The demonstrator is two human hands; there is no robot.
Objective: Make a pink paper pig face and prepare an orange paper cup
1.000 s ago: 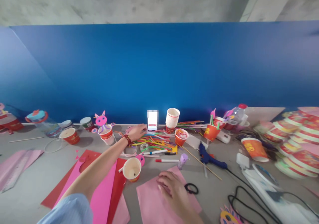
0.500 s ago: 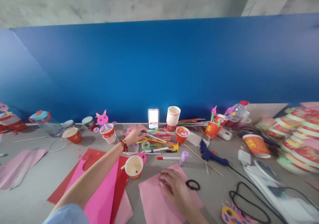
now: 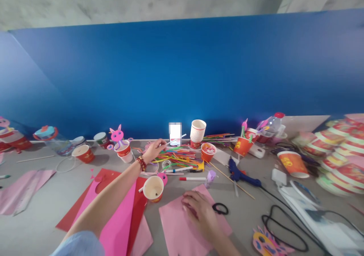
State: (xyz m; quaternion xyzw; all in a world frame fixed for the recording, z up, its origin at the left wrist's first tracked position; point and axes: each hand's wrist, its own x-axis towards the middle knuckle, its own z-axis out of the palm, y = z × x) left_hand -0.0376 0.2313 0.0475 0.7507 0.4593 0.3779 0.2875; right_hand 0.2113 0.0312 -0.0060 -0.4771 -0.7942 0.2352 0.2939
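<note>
My left hand, with a beaded bracelet at the wrist, pinches a thin white stick that points to the right over a pile of coloured pipe cleaners. On a pink sheet my right hand rests with loosely bent fingers, the thumb apart. A black loop, like a scissors handle, shows beside it; whatever lies under the palm is hidden. Between the hands stands a paper cup with a pink cut-out head. Red and magenta sheets lie under my left forearm.
A lit phone leans on the blue partition beside stacked white cups. To the right lie a blue glue gun, its cable and a white power strip. A red cup of scraps and a marker are near the pile.
My left hand has lifted slightly, and the white stick has risen from over the pile to in front of the phone, its far end now tilted up. My right hand has stayed on the pink sheet.
</note>
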